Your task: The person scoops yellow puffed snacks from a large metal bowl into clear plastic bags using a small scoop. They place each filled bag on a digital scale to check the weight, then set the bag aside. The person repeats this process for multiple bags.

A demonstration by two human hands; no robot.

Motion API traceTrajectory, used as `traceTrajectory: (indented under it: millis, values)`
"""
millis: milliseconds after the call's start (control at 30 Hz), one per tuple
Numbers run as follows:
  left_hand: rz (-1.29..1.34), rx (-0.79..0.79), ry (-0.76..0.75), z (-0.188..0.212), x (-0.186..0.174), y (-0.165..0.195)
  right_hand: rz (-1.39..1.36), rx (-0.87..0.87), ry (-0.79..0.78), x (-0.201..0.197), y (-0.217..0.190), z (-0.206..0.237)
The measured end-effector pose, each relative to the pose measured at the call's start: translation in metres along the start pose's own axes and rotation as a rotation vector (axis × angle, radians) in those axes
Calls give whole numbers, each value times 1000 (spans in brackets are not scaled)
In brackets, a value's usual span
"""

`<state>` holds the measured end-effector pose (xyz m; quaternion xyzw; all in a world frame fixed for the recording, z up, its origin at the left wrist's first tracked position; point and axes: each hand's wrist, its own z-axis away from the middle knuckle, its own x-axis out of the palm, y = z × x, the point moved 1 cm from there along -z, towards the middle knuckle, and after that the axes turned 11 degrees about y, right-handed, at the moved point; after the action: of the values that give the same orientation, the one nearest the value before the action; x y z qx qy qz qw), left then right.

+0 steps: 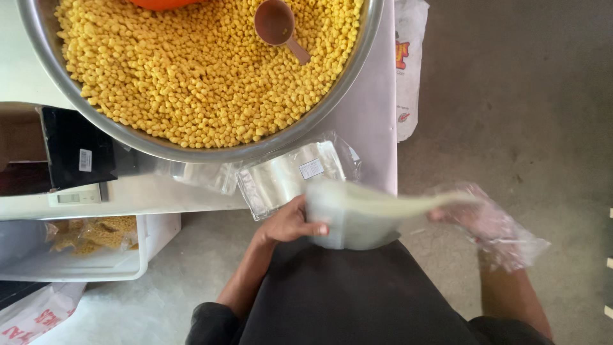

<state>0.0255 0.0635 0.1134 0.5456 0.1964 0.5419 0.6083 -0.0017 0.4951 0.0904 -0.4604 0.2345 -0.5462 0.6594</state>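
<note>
Holding a stack of clear plastic bags (357, 220) over the lap, the left hand (290, 223) has its grip closed on the stack's edge. The right hand (482, 217), in a thin plastic glove, pinches one blurred bag's end. A steel bowl (357, 70) of yellow puffed snacks (204, 70) sits on the surface (370, 128) above.

A small food-packing workplace is shown. A very large steel bowl (211, 150) heaped with yellow puffed snack pieces (198, 70) is set on a white counter (364, 115) at the top of the frame, and a brown scoop (279, 27) is left lying in the heap. Stacks of clear plastic bags (287, 176) are kept at the counter's edge, a digital scale (75, 196) is placed at the left, and a white bin (83, 255) of filled packets is seen below, on a bare concrete floor (511, 96).
</note>
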Motion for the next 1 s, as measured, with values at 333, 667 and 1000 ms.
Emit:
traceTrajectory:
  millis: [333, 667, 1000]
  values:
    - [240, -84, 541, 19, -7, -24, 571, 155, 477, 158, -57, -68]
    - [-216, -114, 593, 26, -13, -13, 947, -644, -107, 227, -55, -83]
    - [157, -12, 488, 55, -17, -58, 877, -867, -125, 249, -46, -84]
